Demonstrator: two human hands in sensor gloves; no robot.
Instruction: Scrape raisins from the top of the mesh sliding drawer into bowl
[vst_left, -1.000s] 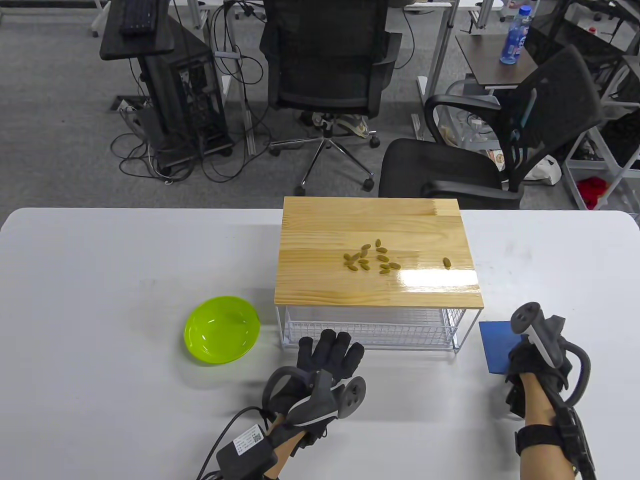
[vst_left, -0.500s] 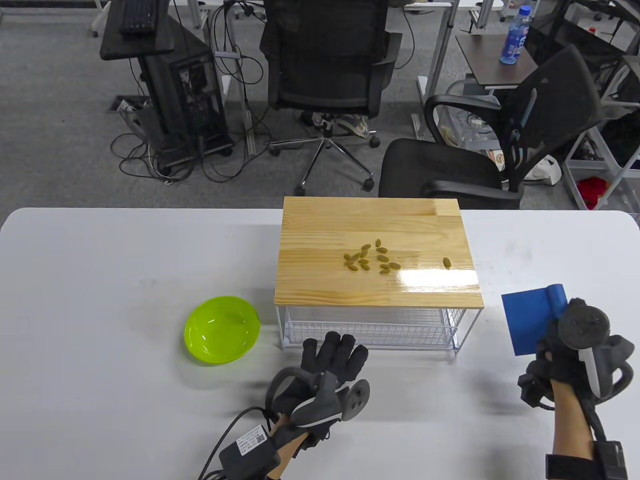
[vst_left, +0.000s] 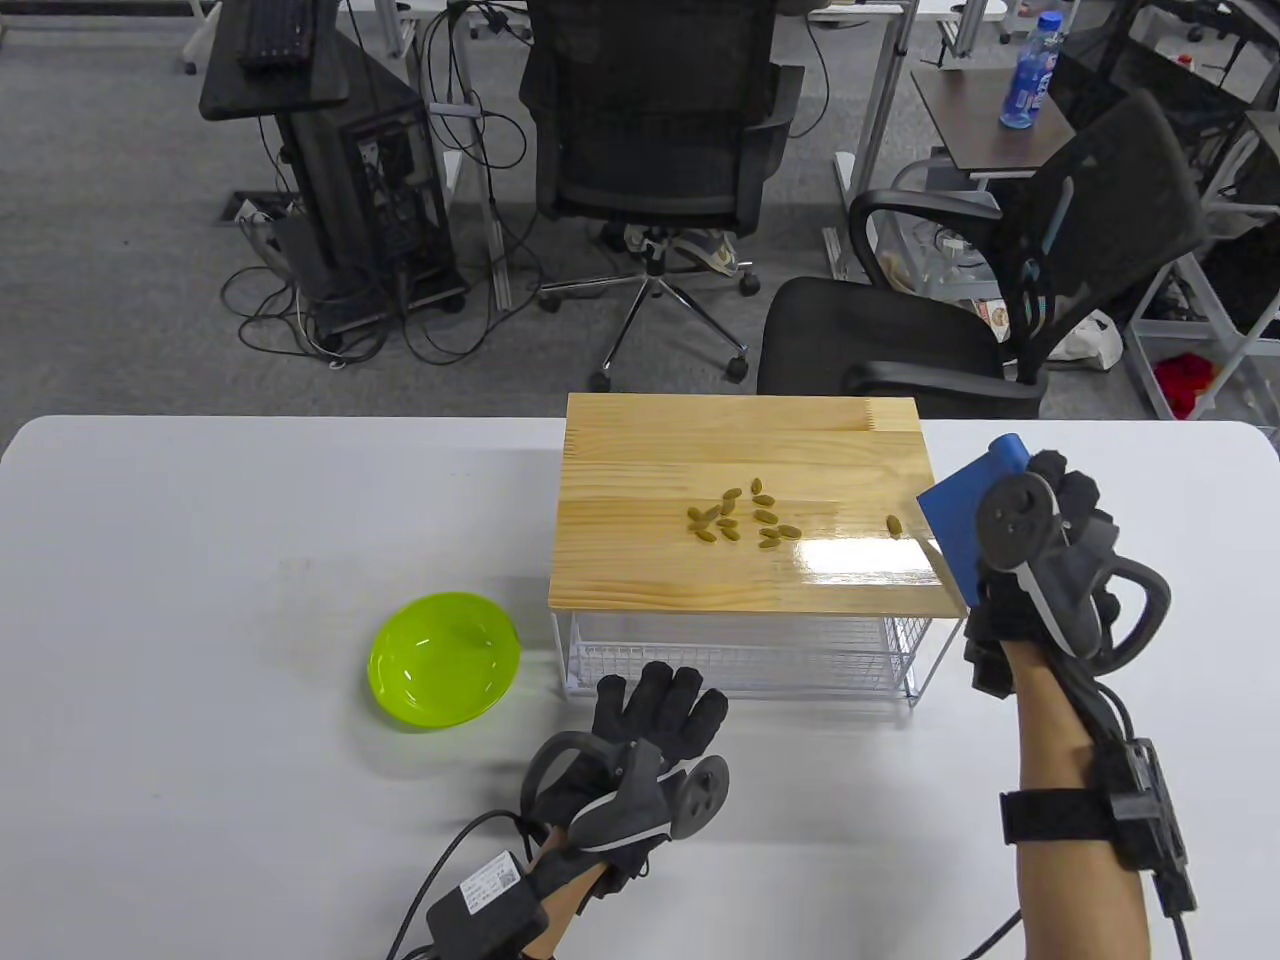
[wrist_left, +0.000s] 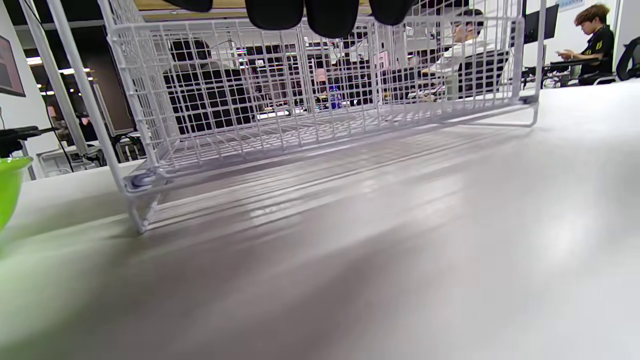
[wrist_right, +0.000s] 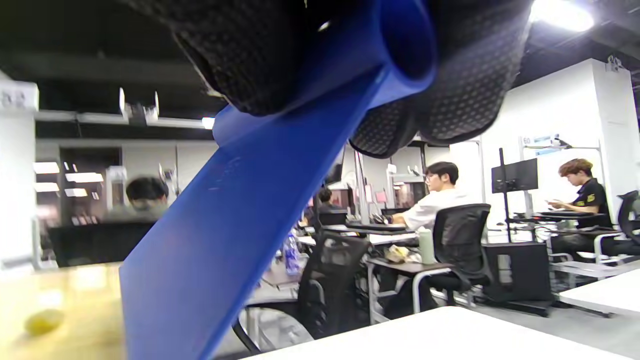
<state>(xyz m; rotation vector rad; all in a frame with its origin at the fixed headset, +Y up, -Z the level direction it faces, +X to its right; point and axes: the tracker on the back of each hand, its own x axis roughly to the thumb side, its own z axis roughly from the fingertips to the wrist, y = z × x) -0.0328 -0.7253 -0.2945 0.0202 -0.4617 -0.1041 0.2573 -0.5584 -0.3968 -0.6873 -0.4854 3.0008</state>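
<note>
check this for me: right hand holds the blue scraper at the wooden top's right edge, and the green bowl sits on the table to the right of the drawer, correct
Not quite. The table view shows the green bowl on the table left of the drawer, not right. The right hand does hold the blue scraper at the wooden top's right edge.

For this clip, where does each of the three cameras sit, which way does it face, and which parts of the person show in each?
Table view: above the near edge, looking down at the table; shows left hand, right hand, both forearms.
Left wrist view: low at the tabletop, facing the mesh sliding drawer; fingers at the top edge.
Right wrist view: beside the drawer's right end, facing the office; fingers grip the blue scraper.
Shared: table and left wrist views both show the green bowl.
</note>
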